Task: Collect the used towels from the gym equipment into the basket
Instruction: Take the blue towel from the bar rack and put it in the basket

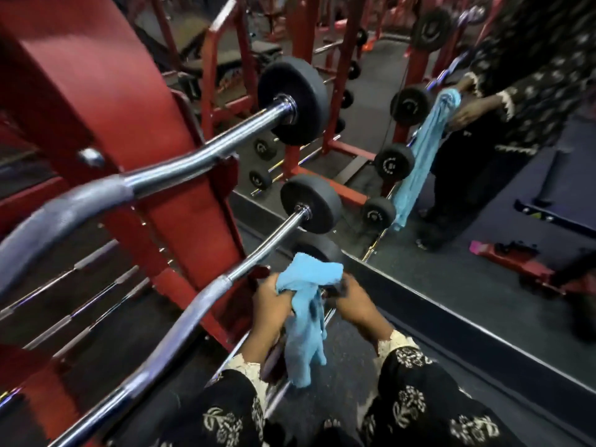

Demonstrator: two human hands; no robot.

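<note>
A light blue towel (306,304) hangs crumpled between my two hands, low in the middle of the head view. My left hand (271,301) grips its upper part from the left. My right hand (354,304) is closed around it from the right, next to the end of a chrome bar. Both hands are just right of a red barbell rack (180,195) holding curl bars. The mirror at the right shows the same towel as a reflection (422,156). No basket is in view.
Curl bars with black end plates (293,101) (311,203) stick out from the rack toward me. A wall mirror (451,221) runs along the right, reflecting a person, more racks and a red bench. Dark rubber floor (348,366) lies below my hands.
</note>
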